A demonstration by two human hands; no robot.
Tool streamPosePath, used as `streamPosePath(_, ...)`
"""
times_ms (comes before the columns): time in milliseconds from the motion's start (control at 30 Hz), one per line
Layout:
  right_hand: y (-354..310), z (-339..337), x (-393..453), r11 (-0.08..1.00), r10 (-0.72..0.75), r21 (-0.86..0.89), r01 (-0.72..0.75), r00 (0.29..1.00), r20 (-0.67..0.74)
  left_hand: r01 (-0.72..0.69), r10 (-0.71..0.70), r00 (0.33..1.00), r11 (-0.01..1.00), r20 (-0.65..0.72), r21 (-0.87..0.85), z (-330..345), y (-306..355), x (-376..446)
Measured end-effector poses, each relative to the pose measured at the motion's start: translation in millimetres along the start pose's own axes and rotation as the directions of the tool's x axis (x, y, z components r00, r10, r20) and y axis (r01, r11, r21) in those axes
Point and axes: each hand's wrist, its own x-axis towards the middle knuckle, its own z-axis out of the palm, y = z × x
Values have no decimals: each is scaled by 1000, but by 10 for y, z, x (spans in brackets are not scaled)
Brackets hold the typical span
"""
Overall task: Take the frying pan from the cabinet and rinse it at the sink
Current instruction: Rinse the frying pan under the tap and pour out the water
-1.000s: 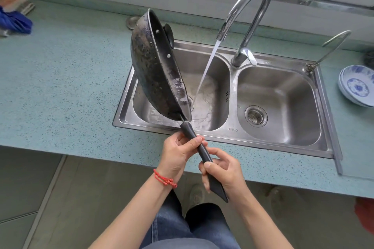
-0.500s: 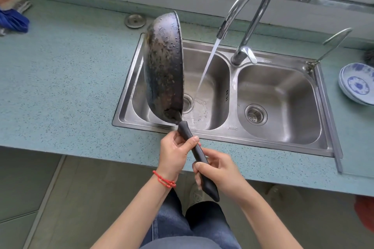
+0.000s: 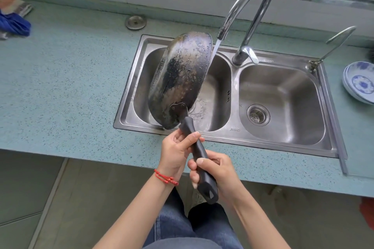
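While the frying pan point(image 3: 180, 79) hangs tilted on edge over the left basin of the sink point(image 3: 129, 95), its scorched underside faces the head camera and its far rim sits just beside the running stream from the faucet point(image 3: 251, 6). Both hands hold the black handle point(image 3: 197, 153): the left hand point(image 3: 178, 152) wraps fingers and thumb around the upper part near the bracket, and the right hand point(image 3: 214, 172) curls around the lower end, thumb on top.

From this single view, the risks look like these:

- The handle is probably wet, and the pan's weight sits well beyond both grips; a loosened hold during turning could let the pan twist and drop onto the steel basin.
- Water seems to strike at or behind the far rim; at this steep tilt it could sheet off sideways and splash onto the countertop point(image 3: 60, 79) or toward the person's legs.
- The rim is near the spout, so a careless swing could knock it.
- Whether the inner cooking surface is getting rinsed cannot be told, as it faces away; stopping now may leave it unwashed.

The patterned bowls point(image 3: 359, 83) at the right stand well apart from the pan.
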Motion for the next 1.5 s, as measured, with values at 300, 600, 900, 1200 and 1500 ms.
streamPosePath(300,-61,-27,-6,999,22,-32,-21,999,47,159,-139,984,964,108,-211,49,46,5)
streamPosePath(600,-230,-54,34,938,112,-335,-91,993,43,30,-30,1000,999,6,-24,23,66,-38)
streamPosePath(900,-205,11,29,939,42,-340,-56,998,-49,-22,25,999,993,-29,119,29,12,8)
streamPosePath(1200,-56,-4,89,989,40,-140,-55,993,-110,-12,25,999,966,-47,258,30,-85,124)
streamPosePath(1500,-31,-78,144,977,-42,-214,10,989,-145,-26,14,999,968,48,251,81,-58,211)
